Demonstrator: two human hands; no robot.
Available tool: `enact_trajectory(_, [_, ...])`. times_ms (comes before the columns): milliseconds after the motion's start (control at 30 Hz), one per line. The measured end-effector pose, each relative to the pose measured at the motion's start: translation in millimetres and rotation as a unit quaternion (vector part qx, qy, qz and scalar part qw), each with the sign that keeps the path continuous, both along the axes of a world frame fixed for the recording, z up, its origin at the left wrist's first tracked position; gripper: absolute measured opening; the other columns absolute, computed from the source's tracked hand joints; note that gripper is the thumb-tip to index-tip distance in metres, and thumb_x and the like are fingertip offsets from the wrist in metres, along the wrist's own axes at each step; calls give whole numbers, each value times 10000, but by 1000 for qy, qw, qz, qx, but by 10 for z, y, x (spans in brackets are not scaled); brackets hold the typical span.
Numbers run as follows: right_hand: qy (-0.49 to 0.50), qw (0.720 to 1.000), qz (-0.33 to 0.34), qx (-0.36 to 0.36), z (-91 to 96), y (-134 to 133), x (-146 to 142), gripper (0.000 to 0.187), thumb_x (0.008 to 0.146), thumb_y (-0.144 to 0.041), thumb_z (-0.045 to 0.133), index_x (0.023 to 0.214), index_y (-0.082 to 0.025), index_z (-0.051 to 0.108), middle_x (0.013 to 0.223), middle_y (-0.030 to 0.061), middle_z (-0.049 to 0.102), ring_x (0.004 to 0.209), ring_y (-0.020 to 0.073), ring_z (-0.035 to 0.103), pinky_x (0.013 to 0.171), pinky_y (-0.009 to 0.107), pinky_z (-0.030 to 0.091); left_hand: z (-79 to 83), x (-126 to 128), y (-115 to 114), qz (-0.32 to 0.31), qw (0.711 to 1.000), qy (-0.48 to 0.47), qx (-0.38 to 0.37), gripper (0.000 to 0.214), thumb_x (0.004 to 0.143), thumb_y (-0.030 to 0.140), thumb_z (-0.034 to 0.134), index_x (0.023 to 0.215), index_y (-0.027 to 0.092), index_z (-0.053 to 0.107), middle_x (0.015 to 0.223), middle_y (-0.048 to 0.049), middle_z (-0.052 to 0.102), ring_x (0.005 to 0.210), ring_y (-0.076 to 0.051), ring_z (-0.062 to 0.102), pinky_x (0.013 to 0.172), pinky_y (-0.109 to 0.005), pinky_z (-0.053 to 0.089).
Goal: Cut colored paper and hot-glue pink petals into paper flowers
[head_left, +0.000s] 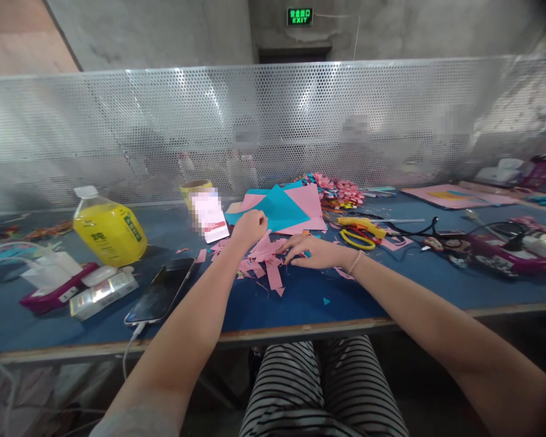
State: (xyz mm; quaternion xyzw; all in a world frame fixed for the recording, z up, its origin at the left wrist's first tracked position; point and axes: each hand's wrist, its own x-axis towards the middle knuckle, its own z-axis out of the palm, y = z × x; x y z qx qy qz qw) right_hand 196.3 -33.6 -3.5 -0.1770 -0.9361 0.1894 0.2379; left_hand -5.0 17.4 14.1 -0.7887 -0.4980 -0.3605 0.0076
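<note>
A loose heap of pink paper scraps (259, 267) lies in front of me on the blue tabletop. My left hand (251, 227) is closed at the back left of the heap, by the blue paper sheet (282, 206); what its fingers hold, if anything, is hidden. My right hand (316, 251) reaches in from the right with bent fingers apart, their tips at the scraps' right edge. Under and beside the blue sheet is pink paper (316, 203). Yellow-handled scissors (357, 238) rest to the right of my right hand.
A lit phone (209, 215) leans against a roll of tape (195, 185). On the left are a jug of yellow liquid (109, 230), a dark phone (161, 291) on a cable and a silvery box (104, 294). Pink paper flowers (341, 189) sit behind; a purple power strip (505, 258) lies right.
</note>
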Motion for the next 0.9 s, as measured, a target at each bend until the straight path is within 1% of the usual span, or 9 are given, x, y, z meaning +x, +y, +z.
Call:
enact_trajectory(100, [-28,998,25,45,-4,-48,-48,197,782,-197,526,880,-187,697,1092,94,627,1068,182,528,963,362,366,-12,-3,-3,30,999,34,-17,200,686,180,481,491,188,440,568,-26,476,541,-135,420,552,-276,292])
enact_trajectory(233, [-35,998,22,57,-23,-54,-74,271,794,-165,493,1006,-155,662,1107,104,621,1075,178,525,957,356,378,-6,-23,-5,54,995,69,-39,87,653,178,517,567,180,525,664,-41,572,637,-156,502,577,-269,334])
enact_trajectory(333, [28,999,-17,20,-1,-31,-59,277,806,-182,477,1017,-164,655,1104,93,624,1077,169,527,959,349,381,15,-18,-23,74,993,71,-52,73,661,216,544,599,178,554,688,-43,601,669,-165,528,585,-266,353])
enact_trajectory(400, [92,993,-59,-40,22,0,-33,265,808,-218,479,997,-176,659,1110,85,621,1063,167,539,936,344,403,28,-6,-39,88,992,73,-53,90,672,237,546,609,175,562,692,-47,608,673,-168,534,584,-266,356])
enact_trajectory(500, [189,963,-102,-164,34,68,16,246,764,-267,540,958,-177,662,1094,77,625,1012,170,568,874,328,448,29,8,-51,102,990,80,-49,136,703,236,504,600,171,565,673,-55,606,654,-168,535,571,-267,348])
enact_trajectory(633, [287,896,-169,-294,9,165,74,270,632,-289,667,872,-165,670,909,52,676,841,151,611,805,312,473,-18,-12,-25,92,990,85,-58,189,729,221,452,608,170,588,651,-68,612,624,-177,537,553,-275,343])
enact_trajectory(700, [323,866,-204,-324,3,197,93,275,580,-280,701,823,-156,669,811,40,677,722,126,605,745,296,482,-51,-31,0,65,993,80,-57,174,700,151,450,665,170,619,732,-76,645,687,-189,562,583,-277,364])
enact_trajectory(767, [345,848,-227,-332,9,216,107,264,550,-272,716,778,-151,661,741,28,664,636,104,579,681,277,480,-77,-37,23,34,995,72,-59,218,657,81,451,720,169,640,822,-85,664,770,-202,577,634,-282,389])
enact_trajectory(900, [357,846,-244,-314,39,231,133,231,527,-252,715,719,-149,638,673,6,633,588,91,548,624,255,461,-103,72,26,-33,996,2,-83,144,650,120,526,718,159,647,813,-86,668,780,-207,583,704,-302,419])
